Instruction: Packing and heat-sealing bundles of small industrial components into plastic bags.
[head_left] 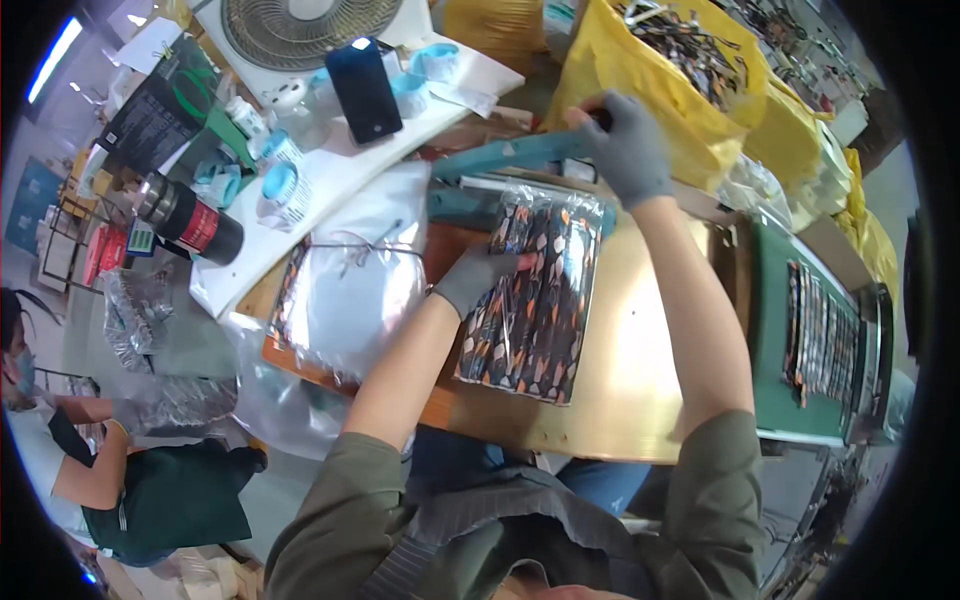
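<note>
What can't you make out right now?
All in the head view:
Underside of the packet: hidden by its upper face.
Palm of the left hand: hidden by its back.
Depths of the yellow bag: hidden by its wall and the strips on top.
Co-worker: partly cut off by the left edge.

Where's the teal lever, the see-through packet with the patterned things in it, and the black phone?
Teal lever (515, 154): head view, middle of its long arm.
See-through packet (537, 312): head view, middle of its front.
Black phone (363, 92): head view, its dark face.
</note>
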